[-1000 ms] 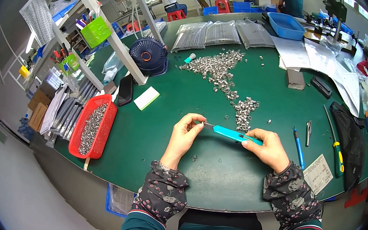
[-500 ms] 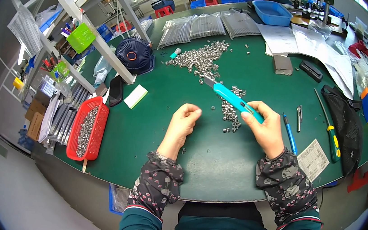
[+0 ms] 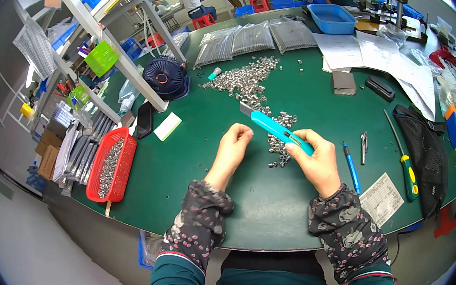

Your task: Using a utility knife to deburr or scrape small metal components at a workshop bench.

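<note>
Utility knife (image 3: 277, 130): teal body, blade (image 3: 246, 109) extended; held in the right hand (image 3: 316, 158), above the surface (image 3: 264, 220), slanting up and to the left in view.
Right fingers: grasping the knife body, thumb along the near side, index on the far side near the slider area.
Left hand (image 3: 230, 151): raised near the blade, apart from it; fingers curled toward the thumb. Cannot tell whether a small piece is pinched there.
Blade risk: bare edge near the left fingertips; a slip of the right grip, or both hands closing in carelessly, could cut the left thumb or index.
Metal rings (image 3: 243, 79): loose heap beyond the knife, tailing off toward the right hand. Judgement: a sleeve or knuckle brushing the tail could scatter them, since they are small and likely roll.
Stray pieces: a few dark bits near the left wrist; too small to identify, easily lost under a cuff.
Red basket (image 3: 125, 170): left, near the table edge, holding more small metal parts; an elbow knock could spill it.
Right side: blue pen (image 3: 352, 169), printed sheet (image 3: 382, 199), screwdriver (image 3: 409, 177).
</note>
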Demonstrator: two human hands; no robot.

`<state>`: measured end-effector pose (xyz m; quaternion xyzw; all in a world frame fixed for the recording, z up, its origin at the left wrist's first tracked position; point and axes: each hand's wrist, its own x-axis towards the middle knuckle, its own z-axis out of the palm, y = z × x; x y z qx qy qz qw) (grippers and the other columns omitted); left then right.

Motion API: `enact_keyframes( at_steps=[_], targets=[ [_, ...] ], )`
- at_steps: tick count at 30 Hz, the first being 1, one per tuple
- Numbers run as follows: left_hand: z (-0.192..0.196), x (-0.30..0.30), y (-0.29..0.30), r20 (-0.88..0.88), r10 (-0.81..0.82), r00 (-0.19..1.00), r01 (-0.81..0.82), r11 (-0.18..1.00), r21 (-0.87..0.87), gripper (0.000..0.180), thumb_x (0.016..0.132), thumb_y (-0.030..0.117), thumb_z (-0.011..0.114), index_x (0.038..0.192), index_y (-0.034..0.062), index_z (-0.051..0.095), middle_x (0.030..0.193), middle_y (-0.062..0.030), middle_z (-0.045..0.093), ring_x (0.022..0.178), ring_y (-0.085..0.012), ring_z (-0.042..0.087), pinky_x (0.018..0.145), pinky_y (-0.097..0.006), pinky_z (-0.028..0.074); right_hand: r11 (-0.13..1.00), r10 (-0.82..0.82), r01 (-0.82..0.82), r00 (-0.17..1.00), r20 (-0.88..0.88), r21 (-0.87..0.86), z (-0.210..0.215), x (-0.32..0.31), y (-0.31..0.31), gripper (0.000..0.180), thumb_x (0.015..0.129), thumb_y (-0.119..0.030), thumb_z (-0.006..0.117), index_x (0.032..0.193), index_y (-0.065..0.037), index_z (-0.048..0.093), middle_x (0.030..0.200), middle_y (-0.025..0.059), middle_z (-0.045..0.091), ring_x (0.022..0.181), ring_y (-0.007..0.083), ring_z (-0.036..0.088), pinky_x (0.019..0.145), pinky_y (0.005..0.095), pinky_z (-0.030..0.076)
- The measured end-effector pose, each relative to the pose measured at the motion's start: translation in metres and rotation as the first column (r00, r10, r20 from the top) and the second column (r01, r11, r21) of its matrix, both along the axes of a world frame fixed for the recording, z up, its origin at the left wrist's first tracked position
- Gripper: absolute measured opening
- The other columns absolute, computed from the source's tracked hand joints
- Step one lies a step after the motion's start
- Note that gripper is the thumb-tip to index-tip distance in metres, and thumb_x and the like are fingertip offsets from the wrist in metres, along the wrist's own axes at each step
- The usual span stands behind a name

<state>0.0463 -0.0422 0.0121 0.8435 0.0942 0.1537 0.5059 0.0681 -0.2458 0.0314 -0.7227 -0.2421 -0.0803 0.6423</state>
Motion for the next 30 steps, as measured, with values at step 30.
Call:
enact_keyframes(
  at_steps=[30],
  targets=[
    [-0.012, -0.050, 0.037, 0.149, -0.093, 0.984, 0.176, 0.530, -0.830, 0.013, 0.084, 0.011, 0.055, 0.093, 0.0024, 0.056, 0.073, 0.0010, 0.047, 0.051, -0.0026, 0.034, 0.038, -0.014, 0.024, 0.885, 0.250, -0.265, 0.964, -0.089, -0.382, -0.008, -0.010, 0.005, 0.027, 0.074, -0.027, 0.062, 0.087, -0.003, 0.064, 0.075, 0.0118, 0.060, 0.067, 0.0256, 0.058, 0.059, 0.0338, 0.043]
  ],
)
